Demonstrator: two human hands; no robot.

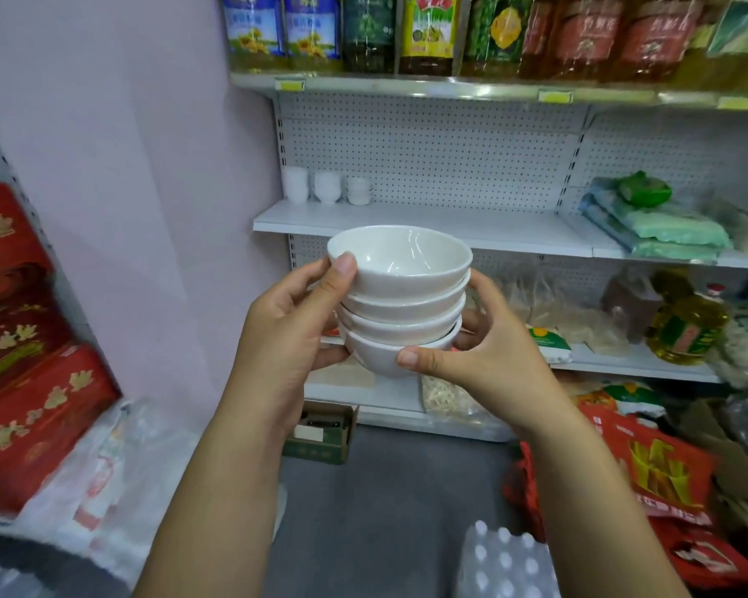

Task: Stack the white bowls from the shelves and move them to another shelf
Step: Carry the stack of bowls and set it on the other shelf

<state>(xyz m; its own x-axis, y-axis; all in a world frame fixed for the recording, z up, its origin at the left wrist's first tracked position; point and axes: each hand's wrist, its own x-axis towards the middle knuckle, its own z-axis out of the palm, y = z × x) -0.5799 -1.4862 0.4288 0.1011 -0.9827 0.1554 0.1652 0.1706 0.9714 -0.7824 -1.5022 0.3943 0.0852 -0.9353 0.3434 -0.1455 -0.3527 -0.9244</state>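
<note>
I hold a stack of several white bowls [400,295] in mid-air in front of the shelving. My left hand [292,334] grips the stack's left side, thumb up on the top bowl's rim. My right hand [480,351] grips the right side, thumb across the bottom bowl, fingers behind it. The white middle shelf [428,224] lies just behind and above the stack. At its back left stand more white bowls and cups [327,187] in three small stacks.
Oil bottles [428,32] fill the top shelf. Green packets [661,230] lie on the middle shelf's right. Bagged food and an oil bottle [683,325] sit lower. Red boxes [22,360] stand left, red bags [657,463] right, a water bottle pack [506,563] and a carton [324,433] on the floor.
</note>
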